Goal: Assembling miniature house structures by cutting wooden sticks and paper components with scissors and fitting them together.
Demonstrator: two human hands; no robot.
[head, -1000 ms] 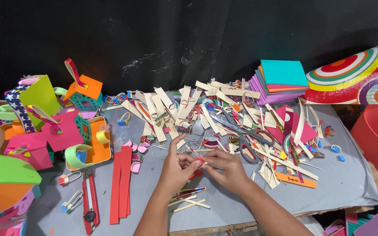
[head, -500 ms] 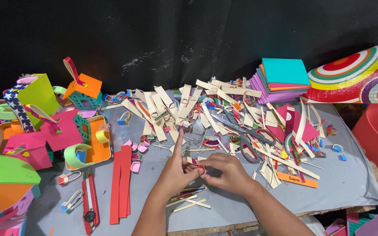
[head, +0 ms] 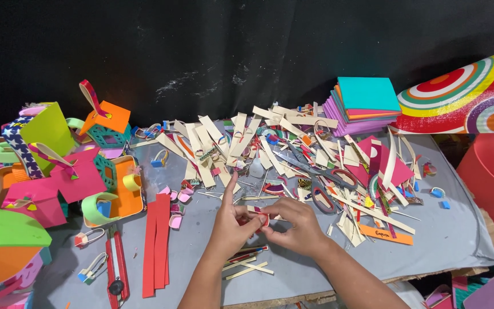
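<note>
Both of my hands meet over the grey table sheet [head: 458,240] near its front middle. My left hand [head: 230,226] pinches a small red paper loop [head: 263,219] with its index finger pointing up and away. My right hand [head: 293,226] holds the same red loop from the other side, fingers curled. Thin cream and red paper strips [head: 247,264] lie on the sheet just under my hands. A heap of cream paper strips [head: 230,143] spreads behind them.
Long red strips [head: 156,243] and a red utility knife [head: 114,268] lie to the left. Colourful foam houses [head: 41,171] crowd the left edge. A stack of coloured foam sheets [head: 364,103] sits at the back right, beside a rolled patterned sheet [head: 470,97]. Scissors [head: 315,180] rest among the scraps.
My left index finger has lifted and points upward; the hands stayed in place, working the small red piece between them.
</note>
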